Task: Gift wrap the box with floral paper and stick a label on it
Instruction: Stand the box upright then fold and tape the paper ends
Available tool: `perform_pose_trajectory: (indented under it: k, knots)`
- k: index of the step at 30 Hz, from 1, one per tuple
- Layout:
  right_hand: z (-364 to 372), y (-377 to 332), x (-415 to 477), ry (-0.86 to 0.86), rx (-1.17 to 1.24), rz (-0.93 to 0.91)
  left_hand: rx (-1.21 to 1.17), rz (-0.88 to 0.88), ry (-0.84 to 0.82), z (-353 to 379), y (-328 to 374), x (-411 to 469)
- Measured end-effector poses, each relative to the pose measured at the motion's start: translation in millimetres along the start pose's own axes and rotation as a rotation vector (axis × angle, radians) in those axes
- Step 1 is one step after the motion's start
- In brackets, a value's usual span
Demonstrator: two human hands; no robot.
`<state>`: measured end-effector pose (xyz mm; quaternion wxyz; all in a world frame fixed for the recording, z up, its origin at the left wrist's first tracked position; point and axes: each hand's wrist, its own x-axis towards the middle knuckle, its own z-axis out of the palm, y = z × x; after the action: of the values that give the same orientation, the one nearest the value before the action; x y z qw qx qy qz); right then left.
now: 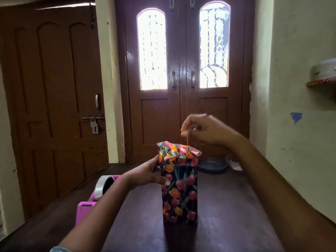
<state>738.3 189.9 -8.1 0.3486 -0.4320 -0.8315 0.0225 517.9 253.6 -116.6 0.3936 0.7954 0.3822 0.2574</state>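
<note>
A tall upright box in dark tulip-print wrapping paper (179,190) stands near the middle of the dark wooden table (227,206). Its sides are covered, but the crumpled paper top (174,150) is not yet folded shut, so closing that end looks like the step in hand. The left hand (151,174) grips the box's upper left side, fingers curled round it. The right hand (203,129) hovers above the opening, its fingertips pinched on a thin orange strand (187,140); what the strand is I cannot tell. Next the flaps need creasing flat and taping. The pink tape dispenser (85,208) sits at the left edge and a dark round dish (211,165) at the far edge, both out of the way.
</note>
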Motion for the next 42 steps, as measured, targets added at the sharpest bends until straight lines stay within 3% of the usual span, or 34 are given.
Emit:
perform_pose_trajectory:
  k: [3,7,11,22,24,28,30,33,42]
  knots:
    - [30,13,-5,-0.160,-0.079,0.093,-0.083,-0.013,-0.024,-2,1,-2]
    - [36,23,-6,-0.019,-0.101,0.127,-0.138,0.063,0.078,-7,-2,-4]
    - [31,24,-7,-0.018,-0.092,0.112,-0.202,0.126,0.148,0,-5,-2]
    - [27,43,-18,0.097,-0.151,0.090,-0.026,0.142,0.199,9,4,12]
    - [26,38,-18,0.081,-0.162,0.062,-0.014,0.136,0.214,8,2,13]
    - [35,17,-14,-0.110,-0.340,0.009,0.009,0.143,0.228,12,4,13]
    - [43,12,-11,-0.086,-0.381,-0.036,0.014,0.142,0.228,12,5,12]
    - [35,17,-11,0.040,-0.273,-0.048,-0.009,0.135,0.212,11,4,10]
    - [39,20,-16,-0.004,-0.080,-0.042,-0.009,0.163,0.240,18,1,9]
